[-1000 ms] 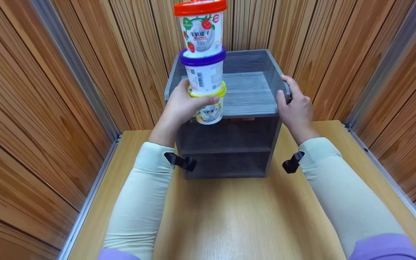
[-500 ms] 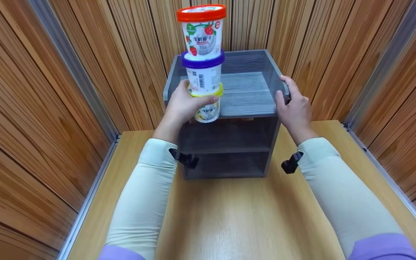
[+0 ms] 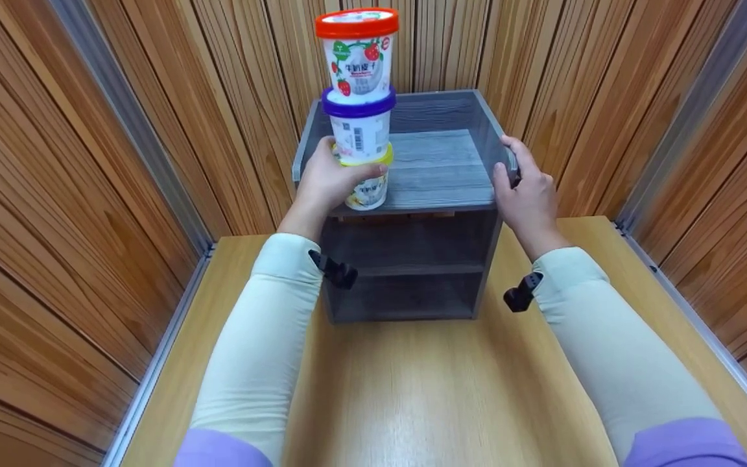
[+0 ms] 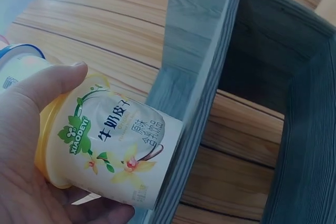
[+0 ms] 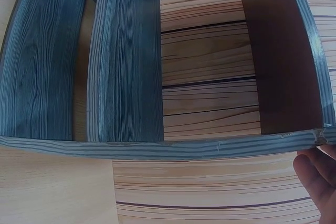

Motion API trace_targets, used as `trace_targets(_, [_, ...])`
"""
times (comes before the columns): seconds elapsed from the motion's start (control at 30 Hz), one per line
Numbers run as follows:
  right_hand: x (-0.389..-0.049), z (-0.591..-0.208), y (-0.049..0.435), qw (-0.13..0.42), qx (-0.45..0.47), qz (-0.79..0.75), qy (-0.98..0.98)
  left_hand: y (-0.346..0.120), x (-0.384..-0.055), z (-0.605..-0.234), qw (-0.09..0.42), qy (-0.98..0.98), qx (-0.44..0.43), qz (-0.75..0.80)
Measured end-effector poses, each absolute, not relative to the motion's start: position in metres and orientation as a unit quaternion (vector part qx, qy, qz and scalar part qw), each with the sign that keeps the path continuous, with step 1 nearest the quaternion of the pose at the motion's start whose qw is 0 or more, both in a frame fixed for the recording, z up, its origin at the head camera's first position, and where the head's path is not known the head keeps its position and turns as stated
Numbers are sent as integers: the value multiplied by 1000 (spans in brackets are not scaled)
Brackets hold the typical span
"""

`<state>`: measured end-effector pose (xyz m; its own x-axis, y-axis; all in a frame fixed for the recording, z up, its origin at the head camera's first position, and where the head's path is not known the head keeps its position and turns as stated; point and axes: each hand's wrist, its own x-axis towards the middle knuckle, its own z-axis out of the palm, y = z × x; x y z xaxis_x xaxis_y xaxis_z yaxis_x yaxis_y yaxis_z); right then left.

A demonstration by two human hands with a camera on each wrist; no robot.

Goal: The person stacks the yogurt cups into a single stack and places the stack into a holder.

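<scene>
Three white lidded cups stand stacked and upright in the head view. The top cup [image 3: 357,71] has a red lid and strawberries, the middle cup [image 3: 360,133] a purple lid. My left hand [image 3: 328,178] grips the bottom cup [image 4: 123,145], which has a yellow lid and printed flowers. This cup is at the front edge of the grey wooden shelf [image 3: 438,168]; I cannot tell whether its base touches the top board. My right hand [image 3: 529,194] holds the shelf's right side panel near its upper front corner, thumb on the inner side.
Below the top tray, the shelf has open compartments [image 3: 406,243] facing me. It stands on a light wood table [image 3: 406,389]. Wood-panelled walls [image 3: 691,130] enclose the back and both sides, with metal rails [image 3: 153,363] along the table's sides.
My left hand has carried the cup stack slightly left and forward, to over the shelf's front edge. My right hand keeps its hold on the side panel.
</scene>
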<state>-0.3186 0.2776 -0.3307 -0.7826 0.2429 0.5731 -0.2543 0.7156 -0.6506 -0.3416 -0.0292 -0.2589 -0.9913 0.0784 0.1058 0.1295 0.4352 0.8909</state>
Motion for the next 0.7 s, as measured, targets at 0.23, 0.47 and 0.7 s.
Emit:
trace_targets(0.23, [-320, -331, 280, 337, 1, 374, -864, -24, -351, -258, 30, -843, -62, -533])
trace_targets(0.47, [-317, -330, 284, 337, -2, 375, -863, -16, -358, -254, 28, -836, -64, -544])
trace_targets(0.7, [-316, -329, 283, 332, -4, 381, -863, -15, -366, -252, 28, -835, -61, -546])
